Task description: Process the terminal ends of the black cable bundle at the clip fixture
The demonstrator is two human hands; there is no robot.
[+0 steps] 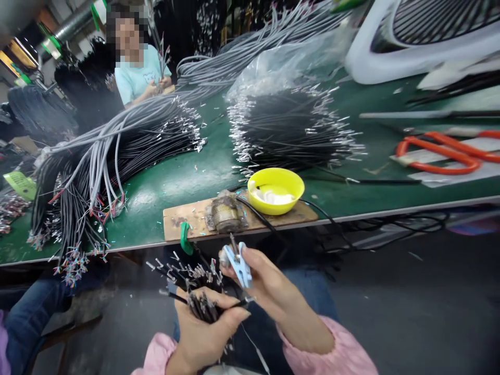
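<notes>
My left hand [207,328] is wrapped round a bundle of black cables [203,307] with stripped, pale ends, below the table's front edge. One cable sticks out to the right between its thumb and forefinger. My right hand [265,281] pinches a light blue clip [239,264], just right of the bundle and under a small motor [226,212]. The clip is at the motor's thin shaft. That motor sits on a wooden board [187,214] at the table edge, beside a yellow bowl [275,191] with white material inside.
Piles of black cables [289,125] and grey cables [97,135] lie on the green table [156,182]. Orange-handled scissors [437,156] and a white fan [363,62] are at the right. A green clamp [186,238] grips the board. Across the table sits a person [136,78].
</notes>
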